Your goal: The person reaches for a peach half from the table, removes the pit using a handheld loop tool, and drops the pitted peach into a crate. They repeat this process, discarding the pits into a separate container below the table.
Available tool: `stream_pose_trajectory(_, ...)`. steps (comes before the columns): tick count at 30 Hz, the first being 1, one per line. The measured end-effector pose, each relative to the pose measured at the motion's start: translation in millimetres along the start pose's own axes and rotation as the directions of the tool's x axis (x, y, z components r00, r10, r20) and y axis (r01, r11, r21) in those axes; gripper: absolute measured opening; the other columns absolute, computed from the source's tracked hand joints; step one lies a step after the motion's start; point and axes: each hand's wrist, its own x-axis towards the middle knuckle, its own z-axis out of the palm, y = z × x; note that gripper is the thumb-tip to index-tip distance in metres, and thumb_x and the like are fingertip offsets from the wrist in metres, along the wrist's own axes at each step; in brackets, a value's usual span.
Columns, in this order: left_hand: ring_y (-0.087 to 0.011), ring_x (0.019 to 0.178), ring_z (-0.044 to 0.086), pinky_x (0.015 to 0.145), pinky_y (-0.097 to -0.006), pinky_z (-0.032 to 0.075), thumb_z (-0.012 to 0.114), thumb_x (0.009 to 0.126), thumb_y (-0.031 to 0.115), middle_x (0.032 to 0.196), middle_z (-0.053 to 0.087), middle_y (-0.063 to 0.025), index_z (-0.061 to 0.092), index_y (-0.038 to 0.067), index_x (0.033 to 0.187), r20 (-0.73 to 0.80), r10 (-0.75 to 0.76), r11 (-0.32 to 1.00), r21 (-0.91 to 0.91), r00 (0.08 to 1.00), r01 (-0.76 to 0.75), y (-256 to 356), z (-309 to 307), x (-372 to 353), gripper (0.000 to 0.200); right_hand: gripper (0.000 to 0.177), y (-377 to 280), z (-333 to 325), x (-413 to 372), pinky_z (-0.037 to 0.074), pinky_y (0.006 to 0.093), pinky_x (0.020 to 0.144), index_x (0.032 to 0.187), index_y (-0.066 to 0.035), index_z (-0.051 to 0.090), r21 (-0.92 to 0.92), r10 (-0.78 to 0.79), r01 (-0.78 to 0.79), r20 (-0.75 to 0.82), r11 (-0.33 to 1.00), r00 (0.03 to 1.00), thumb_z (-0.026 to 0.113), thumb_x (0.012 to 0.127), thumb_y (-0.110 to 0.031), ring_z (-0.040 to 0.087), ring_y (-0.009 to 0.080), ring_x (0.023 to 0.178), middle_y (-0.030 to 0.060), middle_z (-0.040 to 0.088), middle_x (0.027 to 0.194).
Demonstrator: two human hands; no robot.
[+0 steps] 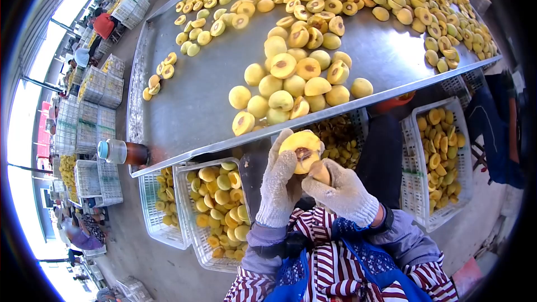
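Observation:
My gloved left hand (279, 176) is closed around a yellow peach half (302, 150), cut face up, with a brown, ragged hollow at its middle. My gloved right hand (347, 191) is closed just below and right of that half. A rounded tan-brown tip (319, 173) shows at its fingers, against the fruit's lower edge; whether it is a tool handle or something else I cannot make out. Just beyond both hands, a pile of peach halves (283, 65) lies near the front edge of the metal table (196, 95), some cut side up, others skin side up.
White crates of peach halves stand below the edge, at left (190, 229) and right (411, 182). Between my legs is a container with dark scraps and fruit (335, 148). A brown-filled bottle (126, 152) lies at the table's left corner. People and stacked crates (100, 86) are farther left.

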Motion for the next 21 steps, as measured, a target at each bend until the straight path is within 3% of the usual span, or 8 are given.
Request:
stream_pose_trajectory(2, -0.0295, 0.126, 0.054, 0.108, -0.0443, 0.044, 0.064, 0.097, 0.028, 0.139, 0.052, -0.0175, 0.042, 0.003, 0.141, 0.007, 0.036, 0.996, -0.078, 0.999, -0.036, -1.5, -9.4, 3.7, 0.055, 0.031, -6.4, 3.7, 2.9, 0.054, 0.0328, 0.064, 0.103, -0.006, 0.061, 0.097, 0.051, -0.046, -0.052, 0.994, 0.997, 0.074, 0.088, -0.03, 0.07, 0.0195, 0.072, 0.012, 0.069, 0.08)
stream_pose_trajectory(5, -0.028, 0.128, 0.053, 0.109, -0.0443, 0.043, 0.064, 0.097, 0.029, 0.14, 0.051, -0.016, 0.043, 0.003, 0.14, -0.041, 0.093, 0.988, -0.124, 0.995, -0.097, -0.3, -17.4, 3.0, 0.054, 0.03, -2.6, 5.1, 12.0, 0.055, 0.0327, 0.066, 0.107, -0.007, 0.06, -0.035, -0.087, 0.082, -0.203, 0.996, 0.975, 0.075, 0.088, -0.025, 0.072, 0.0225, 0.076, 0.0135, 0.071, 0.084)
stream_pose_trajectory(9, -0.0256, 0.13, 0.052, 0.11, -0.0417, 0.043, 0.063, 0.099, 0.029, 0.139, 0.053, -0.0135, 0.042, 0.003, 0.14, -0.036, 0.133, 0.99, 0.057, 0.99, -0.131, 3.7, -10.2, -0.2, 0.053, 0.033, -1.6, 14.2, 16.0, 0.056, 0.0364, 0.066, 0.112, -0.008, 0.058, -0.269, -0.363, 0.296, -0.251, 0.917, 0.897, 0.075, 0.086, -0.019, 0.073, 0.0312, 0.079, 0.016, 0.071, 0.085)
stream_pose_trajectory(13, -0.0279, 0.124, 0.057, 0.105, -0.0401, 0.047, 0.059, 0.101, 0.02, 0.137, 0.056, -0.014, 0.04, 0.002, 0.139, -0.057, 0.252, 0.892, 0.402, 0.966, -0.209, -0.9, -9.5, -8.6, 0.046, 0.029, -2.5, 16.1, 15.7, 0.055, 0.0386, 0.063, 0.109, -0.009, 0.059, -0.34, -0.384, 0.286, -0.27, 0.896, 0.883, 0.073, 0.086, -0.018, 0.07, 0.0366, 0.077, 0.0179, 0.069, 0.082)
stream_pose_trajectory(15, -0.0257, 0.12, 0.059, 0.102, -0.0379, 0.049, 0.061, 0.1, 0.019, 0.133, 0.058, -0.014, 0.045, 0.003, 0.136, 0.065, 0.398, 0.65, 0.684, 0.915, -0.331, -1.5, -8.4, -7.5, 0.043, 0.028, -5.6, 15.7, 11.9, 0.054, 0.0396, 0.063, 0.107, -0.008, 0.059, -0.296, -0.341, 0.273, -0.207, 0.915, 0.917, 0.073, 0.085, -0.019, 0.07, 0.0382, 0.078, 0.0184, 0.068, 0.081)
stream_pose_trajectory(17, -0.0236, 0.118, 0.059, 0.103, -0.0365, 0.047, 0.065, 0.097, 0.025, 0.132, 0.059, -0.0156, 0.049, 0.006, 0.133, 0.18, 0.474, 0.239, 0.916, 0.862, -0.323, 3.1, -3.2, -7.3, 0.044, 0.029, -1.7, 15.8, 9.7, 0.054, 0.0395, 0.064, 0.106, -0.006, 0.059, -0.279, -0.295, 0.247, -0.147, 0.928, 0.944, 0.073, 0.086, -0.022, 0.071, 0.0344, 0.076, 0.0173, 0.069, 0.083)
stream_pose_trajectory(19, -0.0278, 0.118, 0.059, 0.103, -0.041, 0.048, 0.066, 0.096, 0.022, 0.131, 0.059, -0.0154, 0.048, 0.005, 0.135, 0.03, 0.439, 0.626, 0.706, 0.898, -0.33, 0.8, -3.2, -0.9, 0.045, 0.032, -7.9, 15.2, 4.3, 0.054, 0.0375, 0.065, 0.107, -0.005, 0.059, 0.054, -0.122, 0.123, -0.015, 0.991, 0.992, 0.072, 0.087, -0.026, 0.072, 0.0254, 0.075, 0.0148, 0.07, 0.086)
stream_pose_trajectory(21, -0.0304, 0.119, 0.058, 0.103, -0.0437, 0.048, 0.067, 0.096, 0.024, 0.131, 0.059, -0.0154, 0.048, 0.006, 0.137, -0.153, 0.258, 0.953, 0.202, 0.954, -0.225, 2.3, -2.5, 5.1, 0.049, 0.033, -9.6, 14.9, -0.2, 0.055, 0.0356, 0.066, 0.108, -0.004, 0.059, 0.077, -0.025, 0.026, -0.013, 0.997, 1.0, 0.072, 0.087, -0.026, 0.071, 0.0212, 0.077, 0.0131, 0.07, 0.088)
